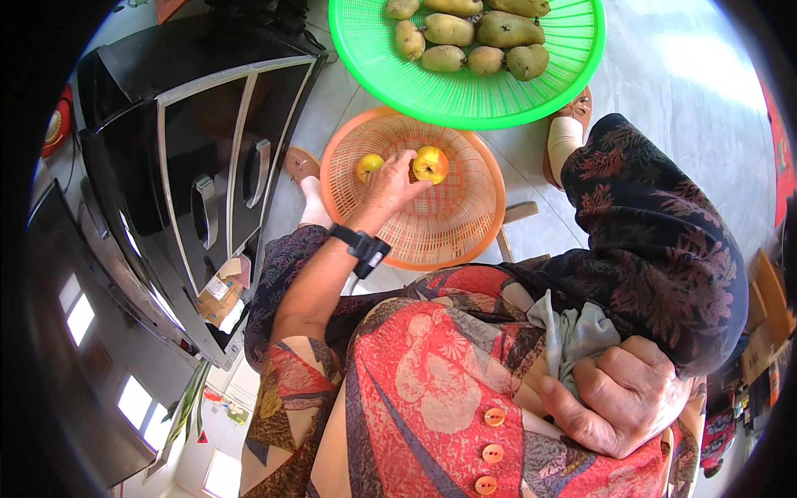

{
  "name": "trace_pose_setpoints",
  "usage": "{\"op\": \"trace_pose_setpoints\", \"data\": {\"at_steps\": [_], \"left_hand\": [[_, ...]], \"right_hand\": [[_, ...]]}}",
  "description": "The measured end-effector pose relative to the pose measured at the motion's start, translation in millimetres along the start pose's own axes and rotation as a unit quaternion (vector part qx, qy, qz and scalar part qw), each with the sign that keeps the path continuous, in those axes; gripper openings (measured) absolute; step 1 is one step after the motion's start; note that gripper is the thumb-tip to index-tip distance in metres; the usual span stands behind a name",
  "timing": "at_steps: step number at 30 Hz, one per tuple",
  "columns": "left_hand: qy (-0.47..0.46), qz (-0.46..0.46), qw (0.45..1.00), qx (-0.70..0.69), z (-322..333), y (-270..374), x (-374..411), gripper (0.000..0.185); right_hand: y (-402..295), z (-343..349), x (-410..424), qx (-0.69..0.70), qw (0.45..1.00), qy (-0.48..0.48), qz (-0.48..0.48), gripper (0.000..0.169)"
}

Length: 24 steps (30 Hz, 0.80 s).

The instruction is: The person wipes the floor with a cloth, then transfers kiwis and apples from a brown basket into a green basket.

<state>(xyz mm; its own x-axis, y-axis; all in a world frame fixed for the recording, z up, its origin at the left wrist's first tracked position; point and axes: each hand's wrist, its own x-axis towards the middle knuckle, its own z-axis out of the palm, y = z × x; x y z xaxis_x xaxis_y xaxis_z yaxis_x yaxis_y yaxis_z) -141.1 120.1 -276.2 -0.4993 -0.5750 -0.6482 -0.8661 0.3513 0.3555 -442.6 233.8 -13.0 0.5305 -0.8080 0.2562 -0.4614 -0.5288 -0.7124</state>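
My left hand (393,178), with a black band on its wrist, reaches into an orange plastic basket (436,246). Its thumb and fingers grip the left side of a yellow apple with a red blush (431,165). A smaller yellow apple (368,167) sits just left of the hand, partly covered by it. Close to the body, my right hand (616,398) is closed around a pale bluish cloth (582,336) at the lap. Beyond the orange basket, a bright green plastic basket (398,90) holds several brownish-green, pear-like fruits (509,29), set in rows.
A black cabinet (202,149) with metal handles stands close on the left. A cardboard box (221,302) lies in its low opening. The green basket overlaps the orange basket's far rim. Part of a wooden stool (520,212) shows beside the orange basket, above the grey tiled floor (660,81).
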Motion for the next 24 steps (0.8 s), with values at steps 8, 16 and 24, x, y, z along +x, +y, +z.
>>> {"op": "trace_pose_setpoints", "data": {"at_steps": [8, 16, 24], "left_hand": [[-0.007, -0.081, 0.997, 0.020, 32.0, 33.5, 16.2, 0.070], [0.015, -0.001, 0.985, -0.174, 46.9, -17.9, 22.6, 0.064], [-0.315, -0.040, 0.464, -0.827, -53.2, 29.0, -15.9, 0.056]], "right_hand": [[3.9, 4.9, -1.9, -0.011, 1.000, -0.005, -0.011, 0.041], [3.5, 4.5, -2.4, -0.029, 0.999, 0.009, -0.019, 0.042], [0.2, -1.7, -2.6, -0.024, 0.999, -0.006, -0.023, 0.043]]}}
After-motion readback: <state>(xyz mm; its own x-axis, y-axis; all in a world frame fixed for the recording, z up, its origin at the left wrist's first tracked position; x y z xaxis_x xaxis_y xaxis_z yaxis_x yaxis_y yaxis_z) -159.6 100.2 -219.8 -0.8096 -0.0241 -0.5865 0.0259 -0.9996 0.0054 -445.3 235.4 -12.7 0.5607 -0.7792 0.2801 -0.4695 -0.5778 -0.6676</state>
